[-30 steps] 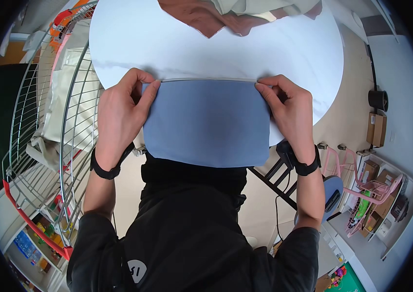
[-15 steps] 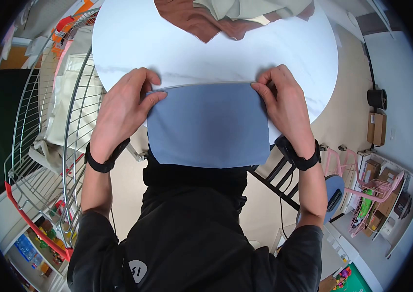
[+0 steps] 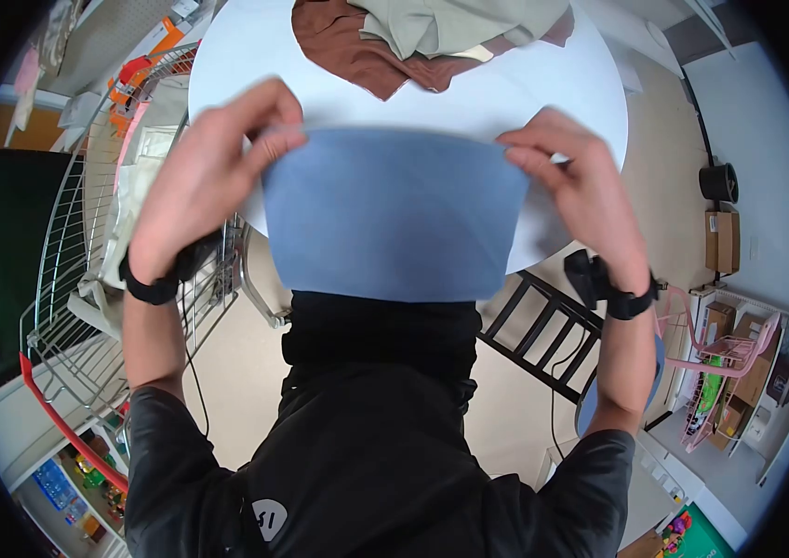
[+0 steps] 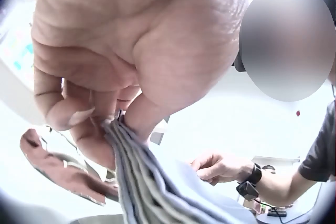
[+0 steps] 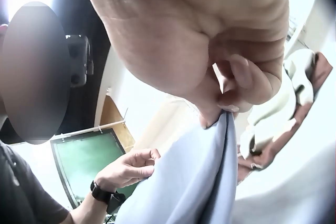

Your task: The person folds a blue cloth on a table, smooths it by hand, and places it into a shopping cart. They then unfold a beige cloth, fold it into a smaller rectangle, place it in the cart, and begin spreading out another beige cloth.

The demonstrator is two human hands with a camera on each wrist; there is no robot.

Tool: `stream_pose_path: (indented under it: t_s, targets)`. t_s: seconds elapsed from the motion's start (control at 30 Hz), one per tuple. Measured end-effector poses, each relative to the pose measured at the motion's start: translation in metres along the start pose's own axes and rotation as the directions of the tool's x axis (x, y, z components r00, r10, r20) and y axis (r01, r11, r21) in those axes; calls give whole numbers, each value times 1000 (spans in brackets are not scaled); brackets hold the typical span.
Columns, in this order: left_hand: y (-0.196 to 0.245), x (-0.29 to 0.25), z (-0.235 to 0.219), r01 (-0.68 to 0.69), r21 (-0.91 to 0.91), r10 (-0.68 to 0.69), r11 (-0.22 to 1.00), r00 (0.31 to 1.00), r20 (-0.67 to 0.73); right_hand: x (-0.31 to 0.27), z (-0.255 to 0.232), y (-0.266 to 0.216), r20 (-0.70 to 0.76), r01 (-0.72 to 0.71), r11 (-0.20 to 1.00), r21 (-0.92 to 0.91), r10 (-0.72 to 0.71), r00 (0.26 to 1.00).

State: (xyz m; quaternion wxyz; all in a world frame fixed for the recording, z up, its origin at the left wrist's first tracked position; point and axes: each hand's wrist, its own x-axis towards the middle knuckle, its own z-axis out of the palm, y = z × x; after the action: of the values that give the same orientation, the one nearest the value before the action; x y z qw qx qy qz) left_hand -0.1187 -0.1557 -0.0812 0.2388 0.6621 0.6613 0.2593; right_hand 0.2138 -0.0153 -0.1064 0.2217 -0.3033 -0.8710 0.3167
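Note:
A blue-grey cloth [image 3: 394, 214] hangs between both hands at the table's near edge, in front of the person's waist. The left hand [image 3: 208, 167] pinches its upper left corner between thumb and fingers. At the upper right corner the right hand [image 3: 585, 181] pinches it the same way. In the left wrist view several layers of the cloth [image 4: 142, 182], blue-grey and pale, come together under the fingertips. The right wrist view has the cloth [image 5: 184, 176] falling in folds from the pinched corner.
Brown and grey-green cloths [image 3: 450, 33] lie heaped at the far side of the round white table [image 3: 236, 56]. A wire shopping cart [image 3: 69, 279] with fabric in it stands at the left. A black slatted frame [image 3: 543, 325] and pink baskets [image 3: 739, 358] are at the right.
Both hands have moved outward, the left one also upward, and the cloth's top edge has risen with them. The table and heaped cloths sit slightly lower in the head view.

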Motion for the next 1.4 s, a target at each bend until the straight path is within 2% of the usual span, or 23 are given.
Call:
stream_pose_path:
  t_s: [0.07,0.13,0.17,0.2,0.23,0.3,0.33,0.4,0.43,0.47,0.5,0.53,0.63,0.7,0.87,0.9,0.97,1.03,1.1,1.17,1.27,1.4]
  targets:
    - [11,8,-20,-45,53,50,998,995,-86,5,-22,-22,-83,16,1000,-14,-17,996]
    - [17,14,-40,-103,-7,102,995,991,-88,7,-36,-43,-171,63,998,-21,-66,983]
    - [23,14,-47,-100,57,106,993,987,-125,6,-42,-56,-214,52,996,-76,-67,975]
    - [25,16,-54,-143,46,148,989,980,-135,4,-46,-71,-255,38,991,-130,-70,964]
    - [30,14,-58,-151,129,175,980,964,-200,1,-48,-80,-297,20,983,-183,-75,952]
    - [41,7,-67,-208,266,284,941,914,-291,-5,-53,-83,-321,212,876,-433,-369,872]
    - [42,1,-65,-269,353,378,896,879,-290,-10,-54,-83,-296,273,813,-514,-467,834]
    - [40,-10,-57,-372,520,557,769,788,-261,-33,-46,-78,-151,392,662,-638,-607,780]
    - [34,-11,-46,-447,638,714,627,658,-239,-46,-37,-70,-62,452,600,-660,-643,763]
    - [21,-23,-32,-444,670,726,594,654,-210,-58,-26,-59,19,505,549,-666,-664,747]
    - [8,-35,-14,-457,659,709,597,685,-167,-70,-12,-45,98,552,513,-658,-668,737]
    - [0,-47,10,-431,579,617,692,769,-166,-83,3,-29,138,577,510,-638,-662,737]
    - [-41,-81,76,-484,560,595,672,803,-19,-127,63,17,130,561,593,-577,-611,780]
    - [-45,-94,86,-456,504,559,733,827,-65,-140,75,20,106,526,660,-537,-566,818]
    - [-41,-94,68,-430,381,522,819,833,-182,-135,77,20,16,462,761,-455,-512,859]
    - [-44,-92,68,-451,402,569,797,784,-249,-135,79,21,-5,433,787,-439,-484,875]
    - [-38,-88,65,-435,371,551,820,775,-308,-137,76,17,15,353,843,-407,-380,925]
    - [-25,-78,60,-396,377,501,838,832,-240,-137,74,14,42,309,862,-401,-320,946]
    - [-7,-65,62,-354,396,415,847,906,-78,-135,72,12,76,308,856,-415,-305,949]
    - [-9,-61,66,-316,406,328,858,944,40,-133,71,7,58,275,895,-351,-272,961]
    - [-17,-65,64,-314,346,301,884,949,92,-131,70,4,-4,235,919,-316,-249,968]
    - [-22,-71,65,-337,370,347,866,937,43,-119,68,3,-41,209,920,-332,-235,971]
